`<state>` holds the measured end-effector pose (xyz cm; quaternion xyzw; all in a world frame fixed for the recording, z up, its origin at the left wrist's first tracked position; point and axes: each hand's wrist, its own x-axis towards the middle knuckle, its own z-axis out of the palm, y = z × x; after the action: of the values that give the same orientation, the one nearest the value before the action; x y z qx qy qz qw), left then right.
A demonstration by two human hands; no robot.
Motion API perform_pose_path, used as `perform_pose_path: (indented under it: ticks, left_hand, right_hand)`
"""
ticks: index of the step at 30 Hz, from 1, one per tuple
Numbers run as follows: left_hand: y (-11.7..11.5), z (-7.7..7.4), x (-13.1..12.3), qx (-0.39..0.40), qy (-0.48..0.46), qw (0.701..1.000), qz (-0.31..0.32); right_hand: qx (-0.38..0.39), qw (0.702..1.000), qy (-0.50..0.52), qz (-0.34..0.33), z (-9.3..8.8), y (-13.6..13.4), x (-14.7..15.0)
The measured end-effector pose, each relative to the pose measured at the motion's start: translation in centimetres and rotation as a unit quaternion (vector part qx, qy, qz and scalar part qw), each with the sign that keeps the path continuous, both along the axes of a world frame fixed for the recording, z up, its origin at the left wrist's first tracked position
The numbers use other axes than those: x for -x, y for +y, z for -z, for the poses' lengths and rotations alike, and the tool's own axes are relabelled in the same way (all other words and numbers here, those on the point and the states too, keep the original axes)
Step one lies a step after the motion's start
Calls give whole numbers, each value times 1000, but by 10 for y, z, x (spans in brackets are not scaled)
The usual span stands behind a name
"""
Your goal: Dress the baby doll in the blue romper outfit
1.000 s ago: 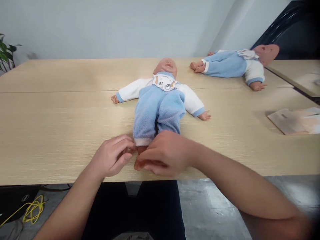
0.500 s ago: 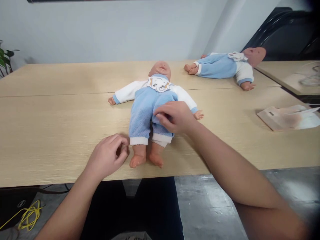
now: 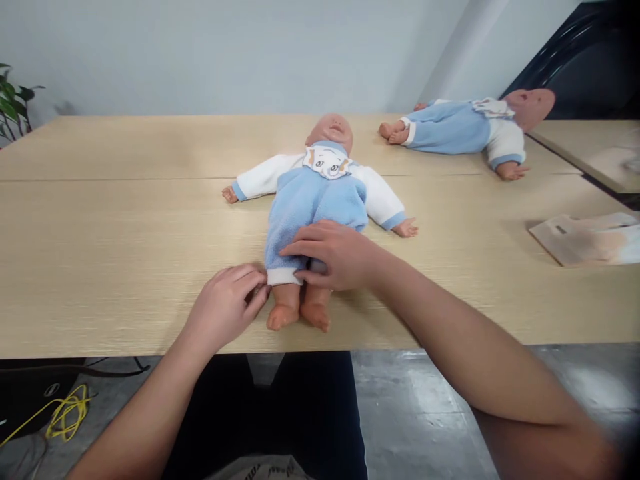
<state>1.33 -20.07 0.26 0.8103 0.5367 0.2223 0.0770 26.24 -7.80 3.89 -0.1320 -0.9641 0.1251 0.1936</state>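
A baby doll point(image 3: 335, 133) lies on its back on the table, feet towards me and arms spread out. It wears a fleece romper point(image 3: 320, 197) with blue legs, white sleeves and a collar printed with a cartoon face. My left hand point(image 3: 227, 303) is curled at the white leg cuff point(image 3: 284, 276) on the left, its fingertips pinched at the outer edge. Across the doll's legs lies my right hand point(image 3: 333, 257), fingers apart, fingertips on the blue fleece and thumb beside that same cuff. It covers most of the other trouser leg. Both doll feet point(image 3: 300, 317) are bare.
A second doll point(image 3: 450, 127) in similar clothes lies at the back right of the table point(image 3: 125, 253). Near the right edge is a pale box-like holder point(image 3: 585, 237) with white sheets. Yellow cable point(image 3: 70, 413) lies low at the left; a plant point(image 3: 15, 103) stands behind.
My left hand has come up to the cuff from beside it. My right hand has moved down and left from the upper leg to above the cuffs.
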Motion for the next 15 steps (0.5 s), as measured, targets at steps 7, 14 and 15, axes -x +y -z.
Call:
perform_pose_path:
  ticks: [7, 14, 15]
  left_hand:
    - [-2, 4, 5, -10, -16, 998, 59]
    - [-7, 3, 6, -18, -35, 998, 38]
    - [-7, 3, 5, -23, -49, 998, 23]
  right_hand:
    - [-3, 1000, 9, 0, 3, 2, 1]
    - [-3, 1000, 14, 7, 3, 2, 0]
    - [1, 1000, 15, 3, 3, 2, 0]
